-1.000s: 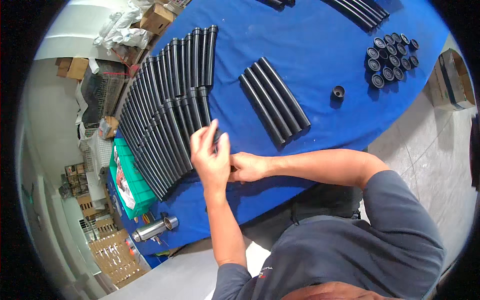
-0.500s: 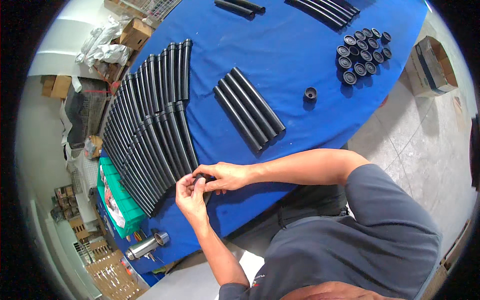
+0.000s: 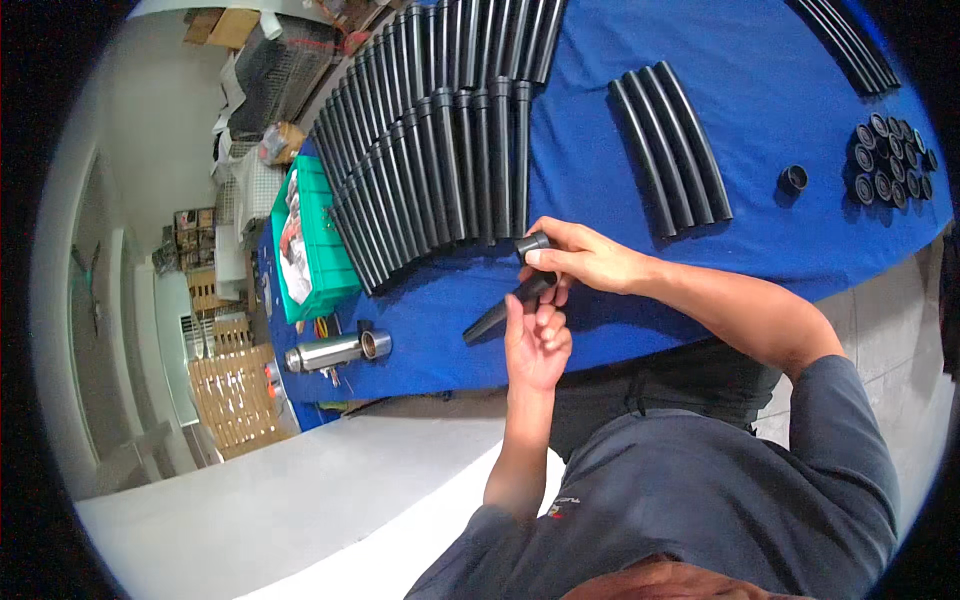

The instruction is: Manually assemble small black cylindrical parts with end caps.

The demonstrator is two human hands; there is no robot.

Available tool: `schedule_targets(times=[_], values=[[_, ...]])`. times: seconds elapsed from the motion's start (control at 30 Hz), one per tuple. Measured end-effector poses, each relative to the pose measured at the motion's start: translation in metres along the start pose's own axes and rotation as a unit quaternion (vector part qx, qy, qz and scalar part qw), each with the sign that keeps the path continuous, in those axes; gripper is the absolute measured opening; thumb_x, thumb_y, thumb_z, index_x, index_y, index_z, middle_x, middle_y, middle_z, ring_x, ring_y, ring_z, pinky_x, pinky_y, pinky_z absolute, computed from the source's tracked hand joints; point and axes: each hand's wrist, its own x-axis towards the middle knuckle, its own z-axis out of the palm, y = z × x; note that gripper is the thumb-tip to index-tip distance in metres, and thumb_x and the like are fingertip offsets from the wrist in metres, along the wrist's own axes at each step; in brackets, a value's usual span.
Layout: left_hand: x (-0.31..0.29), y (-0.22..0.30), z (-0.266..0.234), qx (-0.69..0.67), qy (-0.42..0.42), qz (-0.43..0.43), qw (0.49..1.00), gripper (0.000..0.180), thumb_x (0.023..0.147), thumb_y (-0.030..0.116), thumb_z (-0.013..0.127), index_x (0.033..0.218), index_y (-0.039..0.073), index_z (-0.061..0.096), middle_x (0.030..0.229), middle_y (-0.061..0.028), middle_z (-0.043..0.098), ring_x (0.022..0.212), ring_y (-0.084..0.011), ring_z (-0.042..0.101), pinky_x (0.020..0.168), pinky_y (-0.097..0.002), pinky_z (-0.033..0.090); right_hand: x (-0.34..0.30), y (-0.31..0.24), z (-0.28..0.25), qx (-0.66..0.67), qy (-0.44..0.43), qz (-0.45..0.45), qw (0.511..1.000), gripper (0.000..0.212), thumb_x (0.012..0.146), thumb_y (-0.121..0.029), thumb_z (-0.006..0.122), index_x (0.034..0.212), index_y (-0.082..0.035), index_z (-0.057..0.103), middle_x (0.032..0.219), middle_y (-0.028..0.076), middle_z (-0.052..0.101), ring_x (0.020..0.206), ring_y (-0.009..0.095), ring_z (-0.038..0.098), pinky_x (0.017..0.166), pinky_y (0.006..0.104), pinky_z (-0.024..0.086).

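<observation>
Cap pinched over a tube's end, both hands close together

The thumb and forefinger of the right hand (image 3: pixel 592 264) are drawn in on a black cap (image 3: pixel 533 244). Just below it, the left hand (image 3: pixel 538 352) has its thumb and fingers around a black tube (image 3: pixel 500 316), which slants down to the left; cap and tube look apart. Both hands are above the near part of a blue cloth (image 3: pixel 745 265).

Beyond the fingers, overlapping rows of capped tubes (image 3: pixel 452 170) fan out to the left. To the right lie four loose tubes (image 3: pixel 672 150) side by side, then a lone cap (image 3: pixel 794 179) and, near the edge, a cluster of caps (image 3: pixel 893 160). At far left, a green bin (image 3: pixel 328 245) stands beside the rows, with a shiny metal cylinder (image 3: pixel 330 353) lying nearer the person
</observation>
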Motion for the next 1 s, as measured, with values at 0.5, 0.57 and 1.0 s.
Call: schedule_targets(times=[0.5,0.57,1.0], values=[[-0.016,0.029,0.024,0.198,-0.016,0.303,0.932,0.027,0.097,0.016,0.061,0.119,0.000,0.059,0.116,-0.0191,0.066,0.111,-0.0299,0.065,0.097,-0.0439,0.055,-0.001,-0.001,0.000,-0.055,-0.020,-0.079,0.995,0.035,0.083,-0.007,0.072,0.115,0.001,0.060,0.089,0.001,0.059,0.080,0.009,0.054,0.075,0.0259,0.045],[-0.016,0.026,0.025,0.211,-0.006,0.312,0.926,0.025,0.097,0.013,0.061,0.118,0.000,0.059,0.116,-0.0195,0.066,0.110,-0.0298,0.065,0.097,-0.0440,0.055,-0.002,-0.004,0.002,-0.072,-0.037,-0.053,0.995,0.034,0.083,-0.007,0.072,0.114,0.000,0.059,0.092,0.002,0.059,0.084,0.010,0.054,0.078,0.0273,0.045],[-0.010,0.020,0.029,0.290,0.030,0.344,0.892,0.023,0.096,0.008,0.058,0.117,-0.002,0.058,0.117,-0.0248,0.065,0.105,-0.0333,0.068,0.094,-0.0459,0.058,-0.003,0.005,0.000,-0.134,-0.049,-0.071,0.987,0.035,0.089,-0.005,0.068,0.121,0.001,0.056,0.097,0.000,0.057,0.092,0.006,0.052,0.083,0.0255,0.044]])
